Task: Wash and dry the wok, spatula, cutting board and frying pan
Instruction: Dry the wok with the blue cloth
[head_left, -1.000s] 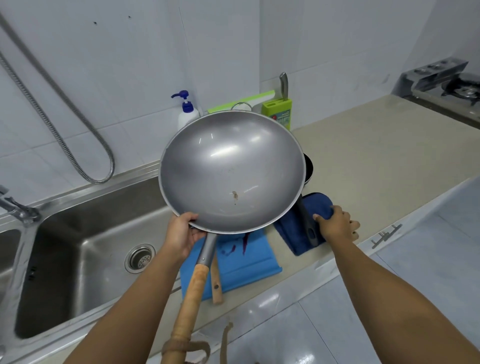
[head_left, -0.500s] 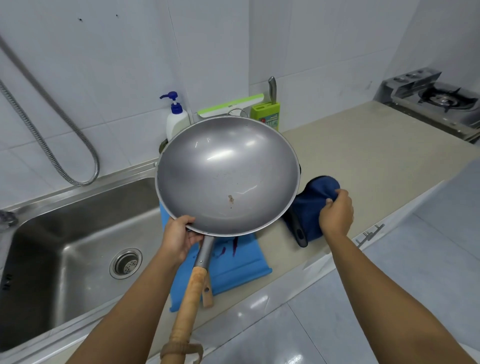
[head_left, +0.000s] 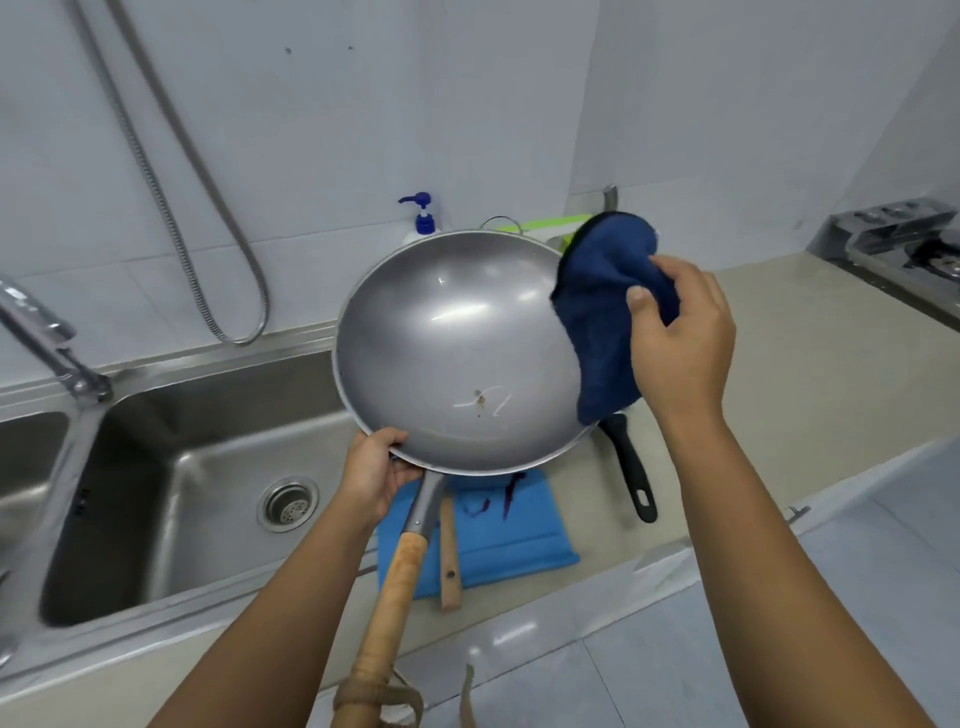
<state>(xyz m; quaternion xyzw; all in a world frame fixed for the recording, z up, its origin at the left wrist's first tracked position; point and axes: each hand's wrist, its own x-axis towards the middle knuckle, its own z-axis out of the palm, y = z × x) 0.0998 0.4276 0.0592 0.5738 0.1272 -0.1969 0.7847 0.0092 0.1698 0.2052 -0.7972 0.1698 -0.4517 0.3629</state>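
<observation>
A grey steel wok (head_left: 447, 348) is tilted toward me above the counter, with a small brown speck near its bottom. My left hand (head_left: 371, 470) grips its rim just above the wooden handle (head_left: 392, 597). My right hand (head_left: 680, 338) holds a dark blue cloth (head_left: 605, 312) against the wok's right inner edge. Beneath the wok lies a blue cutting board (head_left: 504, 535) with purple stains. A wooden spatula handle (head_left: 449, 556) rests on the board. The frying pan's black handle (head_left: 631, 470) sticks out below the cloth; its pan is hidden.
A steel sink (head_left: 182, 483) with a drain lies to the left, its tap (head_left: 47, 338) at the left edge. A soap pump bottle (head_left: 423, 218) and green items stand behind the wok by the tiled wall. The beige counter (head_left: 810, 364) stretches right to a gas stove (head_left: 904, 244).
My right hand has lifted the blue cloth off the counter and brought it up to the wok's right side. The frying pan handle it covered now shows.
</observation>
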